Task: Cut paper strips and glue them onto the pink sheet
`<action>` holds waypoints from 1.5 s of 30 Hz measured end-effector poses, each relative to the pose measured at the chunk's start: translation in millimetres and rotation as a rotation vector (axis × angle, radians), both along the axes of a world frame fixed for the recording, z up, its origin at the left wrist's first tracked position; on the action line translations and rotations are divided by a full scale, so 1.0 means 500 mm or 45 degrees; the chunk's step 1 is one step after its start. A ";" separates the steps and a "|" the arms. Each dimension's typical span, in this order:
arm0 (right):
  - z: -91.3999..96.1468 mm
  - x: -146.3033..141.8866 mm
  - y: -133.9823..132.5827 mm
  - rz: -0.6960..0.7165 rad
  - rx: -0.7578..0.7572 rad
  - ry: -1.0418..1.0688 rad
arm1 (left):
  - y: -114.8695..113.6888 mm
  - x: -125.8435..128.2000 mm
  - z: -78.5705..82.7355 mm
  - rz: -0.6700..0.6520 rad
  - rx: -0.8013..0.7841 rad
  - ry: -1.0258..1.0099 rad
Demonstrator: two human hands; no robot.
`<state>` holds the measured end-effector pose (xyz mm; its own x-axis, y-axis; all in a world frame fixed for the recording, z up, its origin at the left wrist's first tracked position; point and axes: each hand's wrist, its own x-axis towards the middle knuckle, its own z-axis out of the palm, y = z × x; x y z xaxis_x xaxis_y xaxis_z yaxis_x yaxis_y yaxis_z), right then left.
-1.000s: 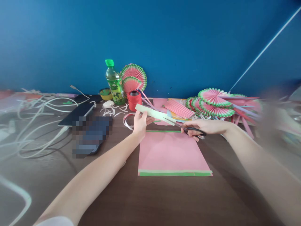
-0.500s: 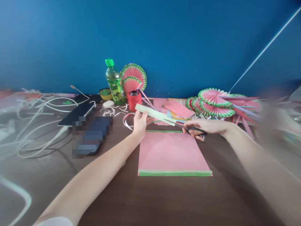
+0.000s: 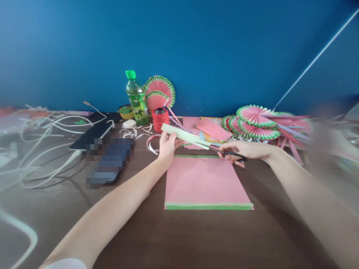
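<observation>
A dark brown table point(image 3: 174, 239) stands against a blue wall. The far right side is blurry. A pink sheet point(image 3: 206, 182) lies flat, nearest. Just above it, the left hand point(image 3: 167, 145) pinches a pale green paper strip point(image 3: 185, 136). The right hand point(image 3: 242, 151) grips black scissors point(image 3: 230, 153), blades at the strip's end, handles mostly hidden. Paper fans point(image 3: 254, 121) lie behind.

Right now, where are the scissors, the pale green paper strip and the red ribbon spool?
scissors point(image 3: 234, 154): head view, on the black handle in the right hand.
pale green paper strip point(image 3: 183, 134): head view, mid-length of the strip.
red ribbon spool point(image 3: 160, 120): head view, its red side.
</observation>
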<state>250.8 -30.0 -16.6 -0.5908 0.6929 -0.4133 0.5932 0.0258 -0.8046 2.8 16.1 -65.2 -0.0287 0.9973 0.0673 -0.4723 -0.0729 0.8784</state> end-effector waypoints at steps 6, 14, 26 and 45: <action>-0.002 0.001 0.001 -0.051 -0.033 0.072 | 0.010 -0.008 0.018 -0.112 -0.109 -0.069; 0.007 -0.004 -0.006 0.016 -0.046 0.207 | 0.010 -0.028 0.047 -0.617 -0.071 -0.062; -0.003 -0.022 -0.011 0.090 -0.073 0.342 | 0.004 -0.020 0.040 -0.754 0.119 0.071; 0.036 -0.053 -0.026 0.099 0.144 -0.131 | 0.018 -0.025 0.025 -0.185 0.142 0.299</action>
<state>224.1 -43.1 1.5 -0.6032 0.6922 -0.3963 0.6647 0.1616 -0.7294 -9.6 25.1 -52.5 0.1432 0.9759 0.1649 -0.2698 -0.1218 0.9552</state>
